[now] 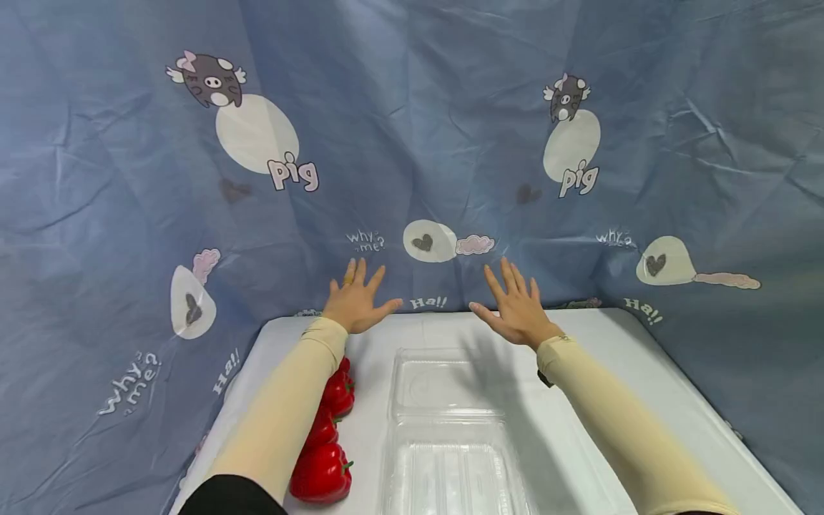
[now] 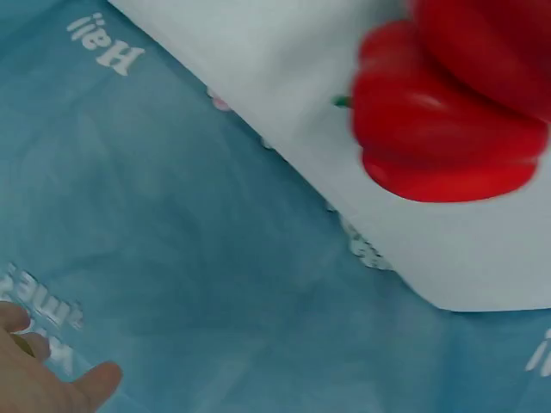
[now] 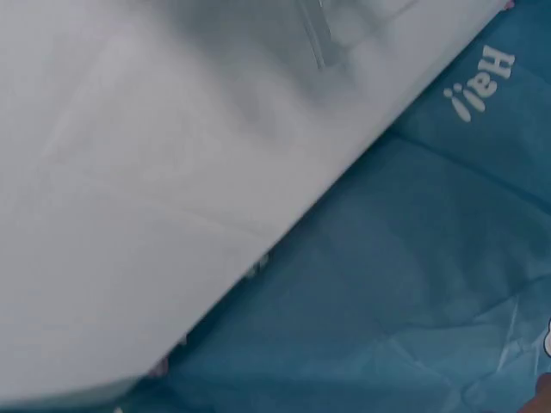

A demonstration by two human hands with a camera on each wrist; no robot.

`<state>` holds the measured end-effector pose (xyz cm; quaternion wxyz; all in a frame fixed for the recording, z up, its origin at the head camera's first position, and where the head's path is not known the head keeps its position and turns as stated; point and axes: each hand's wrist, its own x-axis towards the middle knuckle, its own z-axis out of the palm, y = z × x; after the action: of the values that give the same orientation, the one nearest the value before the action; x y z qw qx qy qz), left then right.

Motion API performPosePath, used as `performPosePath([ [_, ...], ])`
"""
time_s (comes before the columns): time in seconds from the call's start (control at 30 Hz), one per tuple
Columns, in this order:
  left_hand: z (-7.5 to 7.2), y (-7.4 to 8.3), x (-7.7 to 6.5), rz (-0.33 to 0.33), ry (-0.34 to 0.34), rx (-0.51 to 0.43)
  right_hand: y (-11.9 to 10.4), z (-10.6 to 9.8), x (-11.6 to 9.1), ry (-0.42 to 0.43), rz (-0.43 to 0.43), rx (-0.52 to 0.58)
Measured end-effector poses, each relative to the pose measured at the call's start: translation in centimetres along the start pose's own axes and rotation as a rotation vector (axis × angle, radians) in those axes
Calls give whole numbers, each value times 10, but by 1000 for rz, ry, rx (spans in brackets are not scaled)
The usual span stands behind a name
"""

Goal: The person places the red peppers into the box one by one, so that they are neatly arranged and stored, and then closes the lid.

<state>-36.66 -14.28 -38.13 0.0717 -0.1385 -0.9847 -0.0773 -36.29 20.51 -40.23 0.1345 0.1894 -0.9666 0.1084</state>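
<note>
Both hands reach out over the far edge of the white table, fingers spread. In the head view the left hand (image 1: 359, 300) hovers beyond several red bell peppers (image 1: 322, 473), holding nothing; a ring shows on one finger. My right hand (image 1: 517, 311) hangs in the air to the right, likewise touching nothing. Between the two arms lies a clear plastic clamshell box (image 1: 449, 418), its two halves folded flat open. The left wrist view shows red peppers (image 2: 439, 120) and part of the left hand (image 2: 52, 379). Only a fingertip of the right hand (image 3: 538, 400) enters the right wrist view.
The white table (image 1: 579, 429) has its far edge just below the hands. A blue cloth (image 1: 412, 143) printed with pigs and words hangs behind the table and along its sides. The peppers stand in a row at the left, partly covered by the left sleeve (image 1: 277, 408).
</note>
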Motion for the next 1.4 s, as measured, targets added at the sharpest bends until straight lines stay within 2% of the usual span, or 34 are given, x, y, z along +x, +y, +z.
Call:
performPosePath([
  [0.13, 2, -24, -12, -49, -26, -15, 5, 5, -14, 18, -30, 30],
  [0.27, 15, -49, -24, -81, -73, 3, 7, 15, -35, 29, -27, 61],
  [0.43, 30, -74, -45, -154, -151, -17, -3, 24, -60, 40, -27, 146],
  [0.53, 37, -80, -55, -193, -223, -89, -11, 29, -78, 41, -3, 199],
  [0.63, 42, -83, -60, -225, -298, -158, -20, 33, -99, 40, 59, 246],
  [0.77, 49, -85, -63, -256, -355, -212, -32, 35, -128, 22, 147, 311],
  [0.93, 56, -89, -63, -284, -380, -263, -43, 35, -164, -76, 258, 435],
  [1.1, 55, -92, -63, -295, -397, -279, -46, 42, -192, -182, 386, 587],
  [1.3, 59, -93, -61, -298, -384, -306, -47, 51, -209, -203, 520, 665],
  [1.4, 64, -93, -59, -296, -369, -332, -46, 55, -213, -207, 551, 729],
])
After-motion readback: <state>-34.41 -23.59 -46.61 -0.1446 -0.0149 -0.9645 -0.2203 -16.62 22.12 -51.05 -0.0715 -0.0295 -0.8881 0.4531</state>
